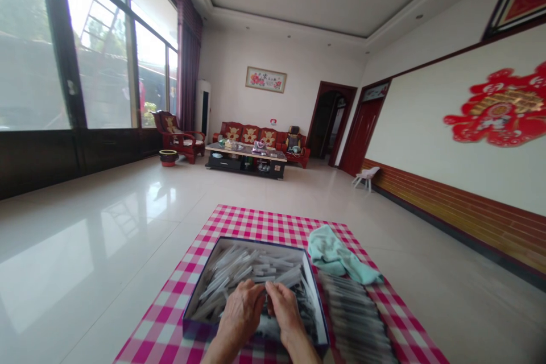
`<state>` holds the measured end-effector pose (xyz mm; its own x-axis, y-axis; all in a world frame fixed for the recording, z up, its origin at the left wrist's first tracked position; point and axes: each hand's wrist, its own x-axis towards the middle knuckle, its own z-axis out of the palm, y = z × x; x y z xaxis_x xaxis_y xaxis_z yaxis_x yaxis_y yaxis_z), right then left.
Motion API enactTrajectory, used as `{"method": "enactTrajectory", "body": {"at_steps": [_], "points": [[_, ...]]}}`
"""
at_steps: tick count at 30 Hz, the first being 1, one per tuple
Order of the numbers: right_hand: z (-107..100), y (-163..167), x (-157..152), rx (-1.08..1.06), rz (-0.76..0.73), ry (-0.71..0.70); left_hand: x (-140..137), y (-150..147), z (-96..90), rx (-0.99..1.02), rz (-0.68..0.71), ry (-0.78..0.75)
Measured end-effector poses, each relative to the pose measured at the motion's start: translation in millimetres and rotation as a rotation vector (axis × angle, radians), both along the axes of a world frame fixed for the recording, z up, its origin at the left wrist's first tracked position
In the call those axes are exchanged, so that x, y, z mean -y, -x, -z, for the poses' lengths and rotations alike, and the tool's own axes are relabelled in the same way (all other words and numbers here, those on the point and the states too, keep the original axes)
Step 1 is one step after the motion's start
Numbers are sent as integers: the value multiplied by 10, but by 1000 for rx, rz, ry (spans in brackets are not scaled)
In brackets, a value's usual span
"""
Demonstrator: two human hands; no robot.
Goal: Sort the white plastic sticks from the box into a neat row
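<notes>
Whitish strips (pixel 230 264), inside box (pixel 198 328), beneath left hand (pixel 242 306) and right hand (pixel 283 308)

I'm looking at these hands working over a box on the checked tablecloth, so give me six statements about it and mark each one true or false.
1. The left hand and right hand are over the open box. True.
2. The two hands are far apart. False: they are close together.
3. Slim, pale pieces lie in the box. True.
4. A mint-green cloth lies right of the box. True.
5. The checked tablecloth is blue and white. False: pink and white.
6. The blurred row of slender items lies left of the box. False: right of it.
</notes>
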<state>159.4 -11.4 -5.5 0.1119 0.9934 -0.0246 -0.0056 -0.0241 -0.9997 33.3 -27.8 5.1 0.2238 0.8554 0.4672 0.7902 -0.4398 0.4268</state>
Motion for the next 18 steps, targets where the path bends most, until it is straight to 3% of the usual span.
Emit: {"method": "enactTrajectory", "body": {"at_steps": [6,8,11,14,18], "points": [[-16,-27,-3,-165,154,37,17,-12,56,190,-173,-294],[-32,-47,-6,-232,202,25,-2,-10,68,246,-196,-243],[-69,-50,9,-287,176,-14,-61,27,43,343,-196,-42],[-104,-14,56,-273,-3,-15,-121,89,-1,491,-210,116],[-152,56,136,-163,-216,-52,-133,139,-3,569,-247,109]]}}
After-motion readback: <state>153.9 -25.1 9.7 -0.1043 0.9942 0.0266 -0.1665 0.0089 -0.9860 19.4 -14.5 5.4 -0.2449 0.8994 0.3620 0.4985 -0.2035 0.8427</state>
